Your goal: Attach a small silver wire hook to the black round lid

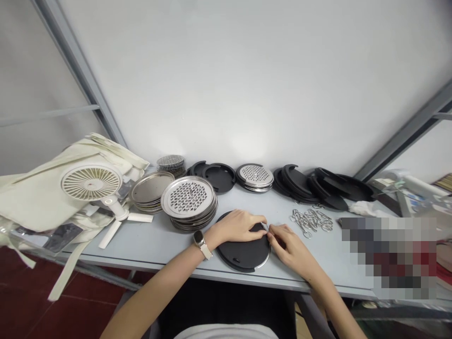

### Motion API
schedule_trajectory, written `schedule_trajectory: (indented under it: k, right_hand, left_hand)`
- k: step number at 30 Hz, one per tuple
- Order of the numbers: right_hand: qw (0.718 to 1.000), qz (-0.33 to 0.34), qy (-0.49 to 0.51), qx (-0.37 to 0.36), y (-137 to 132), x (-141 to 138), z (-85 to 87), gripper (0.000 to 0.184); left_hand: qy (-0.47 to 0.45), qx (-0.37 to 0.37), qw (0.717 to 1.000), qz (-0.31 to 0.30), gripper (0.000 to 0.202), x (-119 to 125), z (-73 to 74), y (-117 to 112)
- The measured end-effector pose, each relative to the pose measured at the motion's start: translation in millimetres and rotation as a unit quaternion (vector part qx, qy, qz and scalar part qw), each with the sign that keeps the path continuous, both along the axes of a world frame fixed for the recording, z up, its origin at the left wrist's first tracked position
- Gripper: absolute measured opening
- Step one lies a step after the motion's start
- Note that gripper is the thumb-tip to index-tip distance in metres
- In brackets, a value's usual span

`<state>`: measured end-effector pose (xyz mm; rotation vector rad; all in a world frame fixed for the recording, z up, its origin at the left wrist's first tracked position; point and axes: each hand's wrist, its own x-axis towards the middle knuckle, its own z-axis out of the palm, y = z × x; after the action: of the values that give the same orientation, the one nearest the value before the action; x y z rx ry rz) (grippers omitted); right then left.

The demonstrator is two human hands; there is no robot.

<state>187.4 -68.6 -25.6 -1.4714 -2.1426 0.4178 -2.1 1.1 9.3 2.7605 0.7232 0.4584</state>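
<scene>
A round black plastic plate [243, 252] lies on the table before me, with a thin silver rim showing at its lower right edge. My left hand [242, 226], a watch on its wrist, rests over the plate's upper part, thumb and forefinger closed around a small metal piece [264, 227] at the right edge. Against the same piece, my right hand [286, 242] has its fingertips pinched together; its exact hold is partly hidden. Several wire clips [310, 221] are heaped to the right of my hands.
Perforated metal discs [189, 197] and plain metal discs [151, 188] are stacked left of the plate. Black round covers [296, 181] and another perforated disc stack [254, 175] line the wall. A fan [92, 182] and cream bag [38, 195] occupy the left end; a blurred patch hides the right.
</scene>
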Motion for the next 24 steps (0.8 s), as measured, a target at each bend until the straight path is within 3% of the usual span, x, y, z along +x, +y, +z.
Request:
schedule_trajectory:
  k: [24]
  right_hand:
    - [1.000, 0.001, 0.020, -0.016, 0.6, 2.7, -4.8, 0.029]
  left_hand:
    - [0.012, 0.036, 0.999, -0.013, 0.028, -1.0, -2.0, -2.1]
